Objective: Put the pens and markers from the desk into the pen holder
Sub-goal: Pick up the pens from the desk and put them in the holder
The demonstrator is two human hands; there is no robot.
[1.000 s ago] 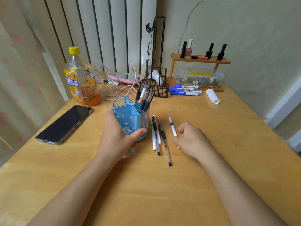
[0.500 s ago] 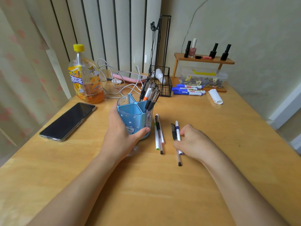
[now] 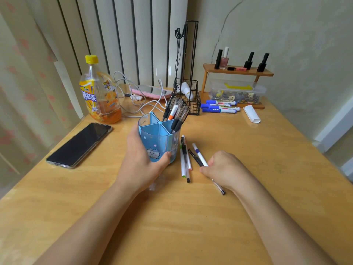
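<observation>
A blue pen holder with several compartments stands mid-desk, and my left hand is wrapped around its near side. Several pens stick out of its right compartment. My right hand pinches a black pen and a white pen with a blue cap together on the desk; the black pen's tip pokes out below the hand. Three more pens lie side by side just right of the holder. Three blue-capped markers lie at the back.
A phone lies to the left, an iced-tea bottle and white cables behind the holder. A black wire basket, a small wooden shelf with nail polish, a clear box and a paper roll sit at the back right.
My right hand slid the black pen right against the white pen and closed on both, which now point up-left. My left hand stays on the holder.
</observation>
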